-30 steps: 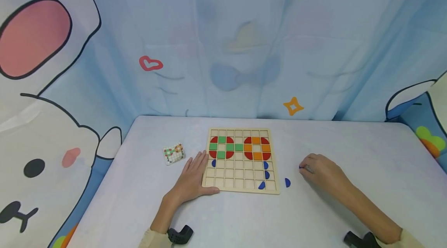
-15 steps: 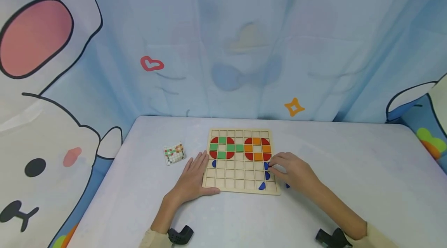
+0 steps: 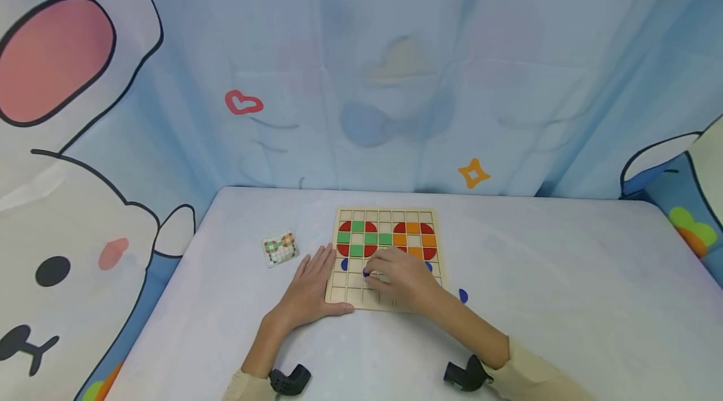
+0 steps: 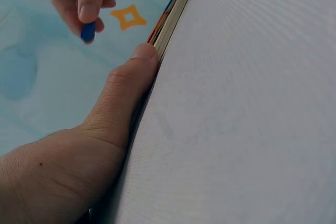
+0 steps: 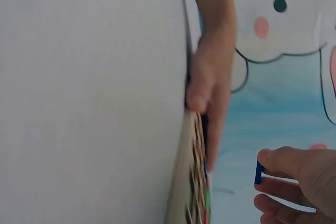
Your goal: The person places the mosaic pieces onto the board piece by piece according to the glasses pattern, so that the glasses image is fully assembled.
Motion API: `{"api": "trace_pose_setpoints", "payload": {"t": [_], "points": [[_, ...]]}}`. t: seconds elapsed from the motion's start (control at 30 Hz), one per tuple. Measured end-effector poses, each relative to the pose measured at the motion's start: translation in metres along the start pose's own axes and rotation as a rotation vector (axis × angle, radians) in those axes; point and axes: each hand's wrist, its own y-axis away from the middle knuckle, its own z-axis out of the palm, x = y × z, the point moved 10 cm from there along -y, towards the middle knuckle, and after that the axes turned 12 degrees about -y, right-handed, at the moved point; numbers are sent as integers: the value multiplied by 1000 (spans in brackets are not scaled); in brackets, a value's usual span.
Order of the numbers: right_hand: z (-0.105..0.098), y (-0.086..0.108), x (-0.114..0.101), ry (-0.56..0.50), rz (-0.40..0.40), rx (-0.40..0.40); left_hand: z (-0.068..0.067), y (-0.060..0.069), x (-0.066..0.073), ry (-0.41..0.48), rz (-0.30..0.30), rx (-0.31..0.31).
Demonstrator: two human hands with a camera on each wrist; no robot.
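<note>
A wooden grid board (image 3: 354, 295) lies on the table, with red rounded pieces, green square tiles (image 3: 385, 239) and orange square tiles (image 3: 428, 240) set in its upper rows. My left hand (image 3: 307, 288) rests against the board's left side, fingers extended and thumb at the near edge. Over the board's middle, my right hand (image 3: 403, 278) pinches a small blue piece (image 5: 258, 172) between thumb and fingertips. The left wrist view shows that piece held above the board. One blue half-round piece (image 3: 344, 264) sits in a left cell. My right hand hides part of the lower right cells.
Left of the board lies a small pattern card (image 3: 280, 249) in green, orange and red. A loose blue half-round piece (image 3: 463, 295) is on the white tablecloth (image 3: 565, 263) to the right. A printed blue curtain (image 3: 395, 137) hangs behind the table.
My right hand has carried the blue piece leftward, from the table right of the board to above the board's middle. The left hand has stayed at the board's left side.
</note>
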Motion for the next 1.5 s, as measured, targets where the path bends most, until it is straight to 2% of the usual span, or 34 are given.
{"api": "trace_pose_setpoints", "payload": {"t": [0.13, 0.27, 0.5, 0.7, 0.97, 1.23, 1.33, 1.5], "points": [[29, -12, -10, -10, 15, -91, 0, 0, 1, 5, 7, 12], [46, -18, -14, -20, 28, -141, 1, 0, 2, 2, 13, 2], [58, -28, -16, 30, 43, -154, -3, 3, 3, -4, 25, 21], [66, -29, -17, 101, 39, -162, -4, 3, 2, 1, 25, 21], [65, -31, -16, 78, 49, -155, -4, 2, 0, 10, 15, 19], [64, -26, -13, 75, 29, -206, -2, 2, 0, 8, 9, 1], [55, -21, -8, 49, 50, -198, -1, 2, 0, 9, 1, -4], [29, -3, 5, -10, 120, -159, 0, 0, -1, 2, -6, -3]]}}
